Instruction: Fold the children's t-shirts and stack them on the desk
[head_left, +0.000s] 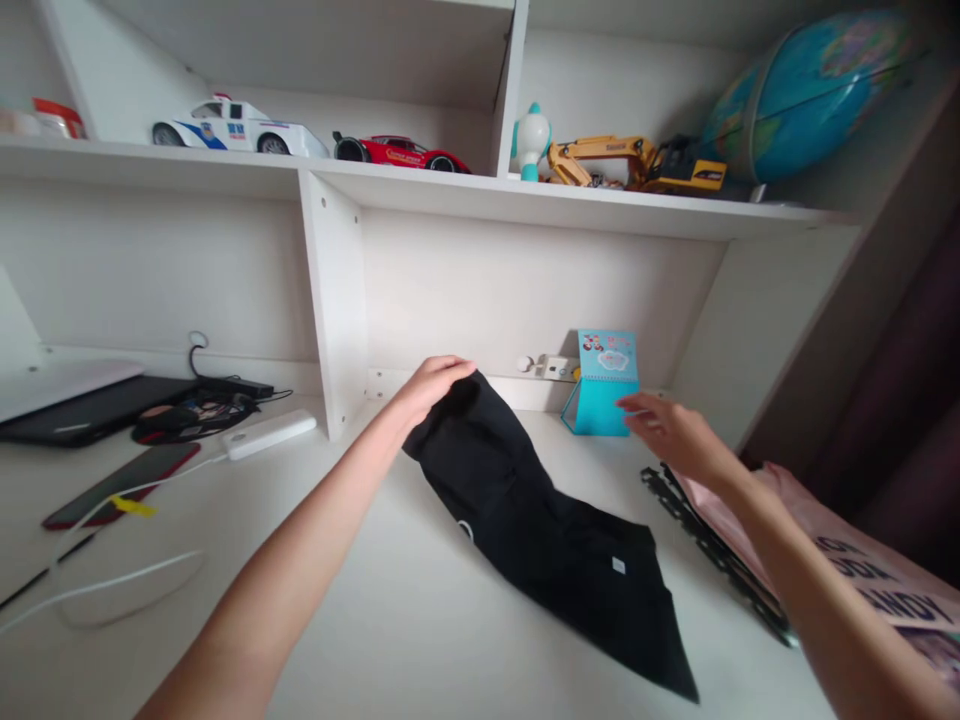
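Black shorts (525,510), apparently folded lengthwise, stretch diagonally over the white desk. A small white label shows near their lower right end, and a white mark sits on the near edge. My left hand (439,385) grips the upper left end, which is lifted off the desk; the fingertips are partly hidden behind the cloth. My right hand (671,430) hovers to the right of the shorts with fingers stretched out and nothing in them. In view it overlaps the edge of a blue desk calendar (607,405).
Folded clothes, a pink printed one (825,520) among them, lie at the right. On the left are a phone (124,485), a white power strip (270,435), cables and a dark laptop (97,408). Toy cars, a toy excavator (637,165) and a globe (810,95) fill the shelf above.
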